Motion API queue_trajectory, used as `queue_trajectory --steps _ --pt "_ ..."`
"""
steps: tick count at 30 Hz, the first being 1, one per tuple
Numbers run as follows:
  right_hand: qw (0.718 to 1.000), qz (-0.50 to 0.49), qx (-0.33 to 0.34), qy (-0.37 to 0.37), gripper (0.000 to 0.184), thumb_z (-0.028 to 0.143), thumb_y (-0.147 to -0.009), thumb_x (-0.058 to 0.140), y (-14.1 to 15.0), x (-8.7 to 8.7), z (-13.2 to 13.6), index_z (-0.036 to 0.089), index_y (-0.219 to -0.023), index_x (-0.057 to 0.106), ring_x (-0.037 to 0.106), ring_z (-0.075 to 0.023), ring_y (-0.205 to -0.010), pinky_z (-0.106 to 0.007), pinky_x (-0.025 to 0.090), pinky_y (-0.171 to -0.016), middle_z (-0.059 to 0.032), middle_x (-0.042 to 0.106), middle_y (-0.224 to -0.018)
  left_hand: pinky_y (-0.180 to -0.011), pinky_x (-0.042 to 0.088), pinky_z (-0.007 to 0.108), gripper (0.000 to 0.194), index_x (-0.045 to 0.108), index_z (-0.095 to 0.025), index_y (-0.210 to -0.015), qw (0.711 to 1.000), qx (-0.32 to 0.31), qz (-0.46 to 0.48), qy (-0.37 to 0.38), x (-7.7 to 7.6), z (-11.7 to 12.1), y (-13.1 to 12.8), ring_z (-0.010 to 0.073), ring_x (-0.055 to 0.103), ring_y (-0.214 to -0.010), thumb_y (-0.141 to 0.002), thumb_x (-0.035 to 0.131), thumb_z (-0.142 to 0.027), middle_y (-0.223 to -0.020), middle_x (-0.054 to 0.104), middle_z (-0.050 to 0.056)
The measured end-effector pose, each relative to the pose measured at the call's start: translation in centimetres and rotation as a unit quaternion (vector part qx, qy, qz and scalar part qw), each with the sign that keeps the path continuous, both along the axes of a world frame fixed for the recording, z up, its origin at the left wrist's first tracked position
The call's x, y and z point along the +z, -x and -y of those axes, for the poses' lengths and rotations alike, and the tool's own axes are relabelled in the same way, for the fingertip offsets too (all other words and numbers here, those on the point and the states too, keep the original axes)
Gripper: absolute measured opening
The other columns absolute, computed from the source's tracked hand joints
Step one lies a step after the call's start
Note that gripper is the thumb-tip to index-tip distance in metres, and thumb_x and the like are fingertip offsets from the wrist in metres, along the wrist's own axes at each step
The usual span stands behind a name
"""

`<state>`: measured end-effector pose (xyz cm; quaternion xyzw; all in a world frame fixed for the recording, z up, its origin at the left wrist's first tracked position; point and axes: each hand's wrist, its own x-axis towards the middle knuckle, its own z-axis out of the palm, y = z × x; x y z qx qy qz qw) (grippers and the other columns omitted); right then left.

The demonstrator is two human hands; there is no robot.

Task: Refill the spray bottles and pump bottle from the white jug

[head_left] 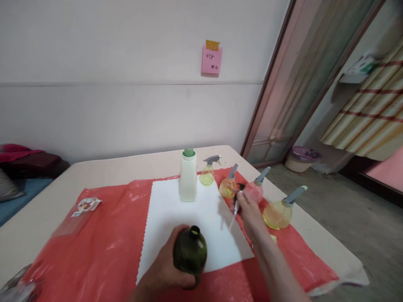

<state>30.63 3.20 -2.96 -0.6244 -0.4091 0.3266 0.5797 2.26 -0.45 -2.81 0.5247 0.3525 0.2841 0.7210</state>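
Head view: we see the left hand [166,264] curled round the dark bottle [190,249], thumb across its near side. The bottle is near the front edge of the paper [201,216], long axis close to upright, open mouth up; can't tell if its base touches anything. Right hand [248,209] is out to the right and farther off, fingers closed on a blurred piece with a tube [234,219]; exact grip we can't tell. Tube slants down and left, its low end well apart from the bottle's mouth. So from the right hand, bottle lies left and nearer us; left hand is the closer one, white bottle [188,180] beyond both
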Motion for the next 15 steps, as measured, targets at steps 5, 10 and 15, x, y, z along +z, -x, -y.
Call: queue_trajectory --steps 5,10,15 --pt "0.978 0.158 -0.011 0.134 0.031 0.047 -0.078 0.067 1.5 -3.3 -1.4 0.020 -0.082 0.054 0.062 -0.0291 -0.076 -0.041 0.048 -0.075 -0.0065 0.058 -0.069 -0.077 0.052 0.039 0.097 0.041 -0.028 -0.129 0.988 0.132 0.079 -0.032 0.2 -1.5 1.0 0.0246 0.067 -0.085 -0.044 0.088 -0.023 -0.105 0.067 0.005" --pt "0.962 0.237 -0.026 0.134 0.023 0.034 -0.072 0.070 3.0 -3.1 -0.6 0.017 -0.081 0.058 0.061 -0.0416 -0.101 -0.059 0.041 -0.095 -0.0211 0.065 -0.092 -0.076 0.053 0.039 0.091 0.052 -0.027 -0.121 0.963 0.250 0.074 -0.070 0.8 -2.6 2.0 0.0262 0.067 -0.087 -0.038 0.090 -0.027 -0.104 0.069 0.005" --pt "0.977 0.214 -0.001 -0.008 0.056 0.057 -0.084 0.045 3.7 -0.1 -2.5 0.014 -0.115 0.062 0.056 -0.0341 -0.116 -0.052 0.040 -0.104 -0.0186 0.061 -0.123 -0.081 0.055 0.040 0.091 0.052 -0.025 -0.122 0.940 0.320 0.072 -0.098 1.2 -3.6 3.6 0.0292 0.068 -0.093 -0.040 0.090 -0.034 -0.105 0.070 0.007"
